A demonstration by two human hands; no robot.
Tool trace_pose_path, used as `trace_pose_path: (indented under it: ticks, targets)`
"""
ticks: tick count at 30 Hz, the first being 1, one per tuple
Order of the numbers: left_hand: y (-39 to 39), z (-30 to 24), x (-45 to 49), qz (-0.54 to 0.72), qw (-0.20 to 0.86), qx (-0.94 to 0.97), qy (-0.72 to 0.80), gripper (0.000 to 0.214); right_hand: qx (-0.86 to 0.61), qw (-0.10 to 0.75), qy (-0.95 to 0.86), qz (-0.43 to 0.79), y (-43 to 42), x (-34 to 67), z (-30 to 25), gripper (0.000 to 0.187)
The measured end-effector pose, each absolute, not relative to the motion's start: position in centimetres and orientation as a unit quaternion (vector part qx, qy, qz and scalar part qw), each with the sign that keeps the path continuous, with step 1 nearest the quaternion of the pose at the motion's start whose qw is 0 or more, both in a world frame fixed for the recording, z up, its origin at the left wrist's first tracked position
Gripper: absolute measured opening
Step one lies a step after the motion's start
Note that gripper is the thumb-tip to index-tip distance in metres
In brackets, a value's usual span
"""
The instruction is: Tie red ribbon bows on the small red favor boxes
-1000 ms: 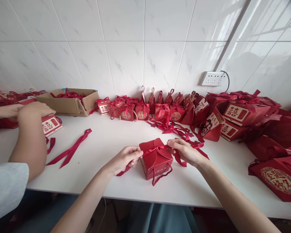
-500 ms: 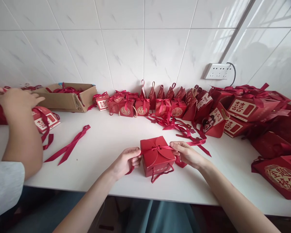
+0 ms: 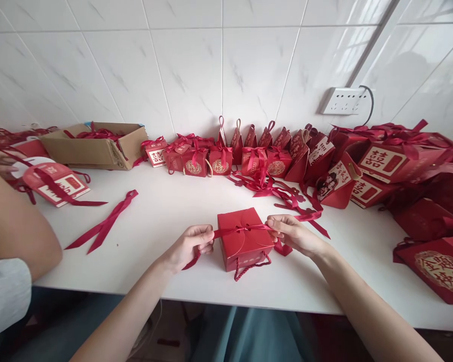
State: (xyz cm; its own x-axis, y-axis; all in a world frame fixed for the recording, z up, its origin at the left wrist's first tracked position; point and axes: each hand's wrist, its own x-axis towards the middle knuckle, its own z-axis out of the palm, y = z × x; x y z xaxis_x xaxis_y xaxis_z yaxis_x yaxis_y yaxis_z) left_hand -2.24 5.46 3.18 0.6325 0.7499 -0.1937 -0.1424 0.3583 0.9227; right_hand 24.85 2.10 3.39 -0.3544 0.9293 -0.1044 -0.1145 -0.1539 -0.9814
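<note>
Our left hand (image 3: 194, 244) and right hand (image 3: 292, 235) each pinch one side of a red ribbon (image 3: 223, 232) between thumb and fingers, above the table (image 3: 166, 201). We probably hold the sides apart so it lies taut across the box (image 3: 245, 249) sitting between our hands. The box is red and squarish, with curved flaps meeting under the ribbon and a twisted cord handle (image 3: 245, 274) drooping on our side. Loose ribbons (image 3: 262, 186) lie beyond our grip.

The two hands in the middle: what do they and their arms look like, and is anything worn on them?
The left hand and right hand are human and ungloved, with no ring, watch or bracelet visible. The left forearm and right forearm show no sleeves or cables. Blue-green cloth at the bottom is probably the person's clothing.
</note>
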Motion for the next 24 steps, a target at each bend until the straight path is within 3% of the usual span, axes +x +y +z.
trace_pose_path:
  ticks: [11, 19, 24]
  targets:
    - [6.2, 5.0, -3.0, 0.208, 0.726, 0.562, 0.339, 0.033, -0.459, 0.3, -0.614, 0.567, 1.0, 24.6, 5.3, 0.048]
    - [5.5, 6.7, -2.4, 0.201, 0.678, 0.604, 0.367, 0.033, -0.516, 0.332, -0.583, 0.533, -0.1, 23.3, 6.5, 0.05]
    - [4.8, 6.8, -3.0, 0.218, 0.692, 0.586, 0.362, 0.037, -0.495, 0.309, -0.625, 0.519, -1.2, 23.4, 7.1, 0.05]
